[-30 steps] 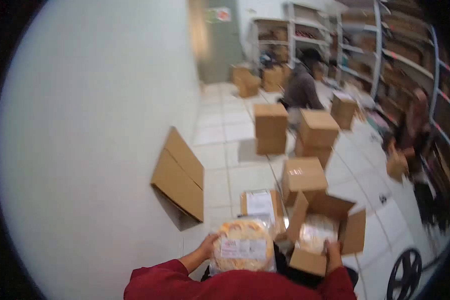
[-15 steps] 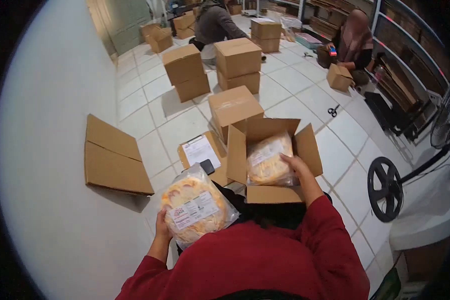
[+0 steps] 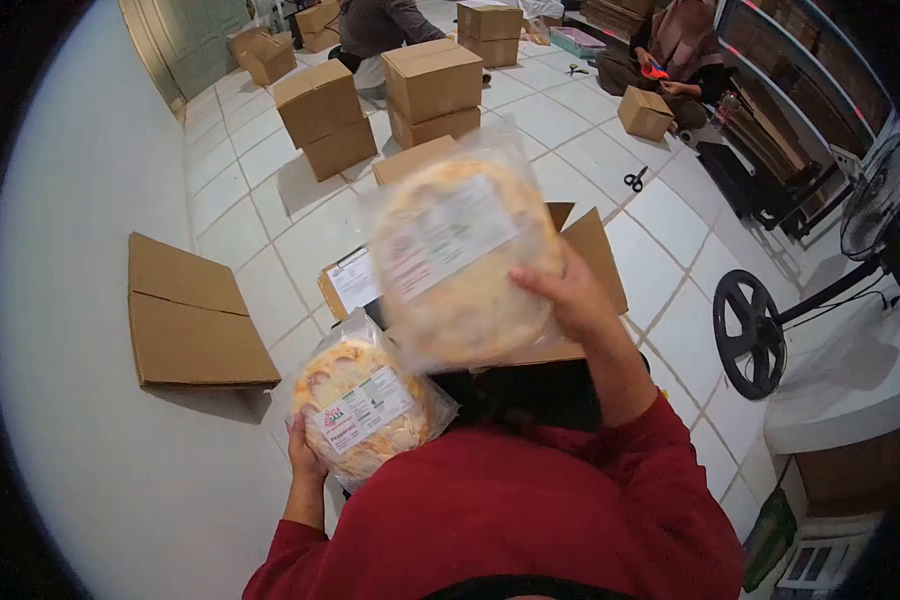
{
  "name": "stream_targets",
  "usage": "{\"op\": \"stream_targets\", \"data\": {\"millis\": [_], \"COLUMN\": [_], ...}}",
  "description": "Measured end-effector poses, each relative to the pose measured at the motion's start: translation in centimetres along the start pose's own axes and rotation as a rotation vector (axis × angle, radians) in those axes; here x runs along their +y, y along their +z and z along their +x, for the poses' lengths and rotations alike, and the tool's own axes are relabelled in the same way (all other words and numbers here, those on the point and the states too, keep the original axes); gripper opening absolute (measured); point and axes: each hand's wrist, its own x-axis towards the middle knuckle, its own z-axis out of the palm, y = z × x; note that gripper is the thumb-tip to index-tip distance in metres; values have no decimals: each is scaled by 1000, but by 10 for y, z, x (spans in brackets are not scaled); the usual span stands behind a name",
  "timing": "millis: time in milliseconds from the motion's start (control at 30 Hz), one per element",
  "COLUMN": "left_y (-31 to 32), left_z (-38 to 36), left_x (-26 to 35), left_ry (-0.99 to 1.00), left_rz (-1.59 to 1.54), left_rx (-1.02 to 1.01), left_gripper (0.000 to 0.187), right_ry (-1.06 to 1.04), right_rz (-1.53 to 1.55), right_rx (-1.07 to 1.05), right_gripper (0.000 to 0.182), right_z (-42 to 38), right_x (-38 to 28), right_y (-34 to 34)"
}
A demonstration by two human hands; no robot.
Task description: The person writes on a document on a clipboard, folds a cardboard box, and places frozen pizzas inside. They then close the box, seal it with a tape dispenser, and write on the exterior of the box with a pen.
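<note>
My left hand [image 3: 306, 452] grips the edge of a packaged pizza [image 3: 365, 410] in clear plastic with a white label, low in front of my body. Higher up, my right hand [image 3: 575, 300] holds a second packaged pizza [image 3: 460, 320], thumb across its face; motion blurs it. An open cardboard box [image 3: 597, 262] stands behind this second pizza, which hides most of the box and its inside. Partly covered by the same pizza, a clipboard with a paper sheet [image 3: 355, 284] lies on the floor.
Stacked closed boxes [image 3: 432, 85] stand ahead. A flat cardboard piece [image 3: 195, 325] leans by the left wall. Scissors [image 3: 636, 180] lie on the tiles. A fan [image 3: 750, 335] stands at right. Two people sit farther back, one with a small box [image 3: 645, 113] nearby.
My right hand has lifted the second pizza out of the open box and brought it up and left. My left hand still holds the first pizza. The camera view has shifted.
</note>
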Motion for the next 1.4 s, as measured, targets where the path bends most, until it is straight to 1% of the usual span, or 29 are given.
{"op": "stream_targets", "data": {"millis": [33, 67, 100, 133, 167, 233, 267, 300, 367, 400, 467, 567, 633, 700, 733, 800, 900, 967, 1000, 1033, 1100, 1133, 1200, 1233, 1300, 1333, 1367, 1400], "left_y": [-5, -3, 1, 7, 15, 25, 7, 5, 6, 17, 11, 9, 15, 27, 27, 27, 19, 20, 20, 19, 19, 23, 34, 32, 25, 24, 23, 22], "left_z": [3, 5, 1, -3, -7, -15, -18, -21, -21, -21, -16, -7, -2, 3, 4, 9, 13, 11, 10, 10, 8, 8, 6, 6, 8, 8, 8, 6], "left_x": [0, 4, 11, 16, 23, 36, 33, 35, 39, 41, 36, 34, 36, 41, 41, 41, 39, 38, 37, 36, 36, 38, 41, 41, 41, 42, 43, 44], "left_ry": [11, 9, 11, 12, 7, -24, -42, -46, -125, -153, -146, -150, -171, -153, -157, -206, -219, -211, -197, -192, -208, -210, -198, -200, -221, -213, -215, -213], "left_rz": [32, 24, -58, -145, -163, -218, -120, -118, -12, -65, -66, -84, -106, -72, -70, -90, -77, -69, -68, -67, -102, -93, -87, -83, -67, -62, -44, -25], "left_rx": [-45, -50, -41, -29, -26, -172, -80, -71, -4, 48, 67, 107, 134, 85, 92, 43, 78, 91, 99, 111, 55, 60, 105, 107, 112, 113, 114, 120], "left_gripper": [55, 55, 61, 68, 68, 77, 73, 73, 66, 60, 60, 59, 59, 59, 59, 59, 60, 60, 60, 60, 59, 59, 58, 58, 57, 57, 56, 55], "right_ry": [31, 131, 4, 106, 210, 305, 483, 658, 817, 821, 917, 1021, 996, 938, 912, 876, 804, 814, 681, 607, 733, 739, 394, 397, 702, 644, 640, 390], "right_rz": [58, 90, -64, -181, -299, -489, -508, -519, -520, -526, -644, -788, -818, -793, -745, -531, -81, -65, 10, 203, -266, -259, -266, -262, -177, -317, -311, -399], "right_rx": [-105, -107, -151, -156, -159, -150, -180, -206, 180, 179, 196, 234, 323, 440, 488, 526, 516, 491, 477, 485, 527, 524, 346, 346, 408, 475, 464, 405], "right_gripper": [59, 69, 66, 69, 72, 73, 74, 75, 63, 63, 61, 60, 58, 57, 57, 56, 55, 49, 46, 43, 49, 49, 49, 49, 49, 44, 44, 42], "right_z": [-4, -8, -21, -17, -8, 47, 78, 99, 111, 112, 114, 103, 90, 82, 80, 80, 77, 77, 69, 77, 65, 70, 76, 74, 73, 85, 82, 78], "right_x": [4, 23, 20, 32, 52, 64, 69, 76, 97, 115, 154, 205, 232, 253, 261, 266, 247, 246, 241, 252, 152, 162, 184, 177, 151, 186, 180, 175], "right_y": [11, 21, 42, 40, 30, -12, -39, -65, -96, -115, -144, -158, -156, -156, -159, -172, -172, -167, -170, -185, -119, -124, -135, -132, -117, -142, -138, -134]}}
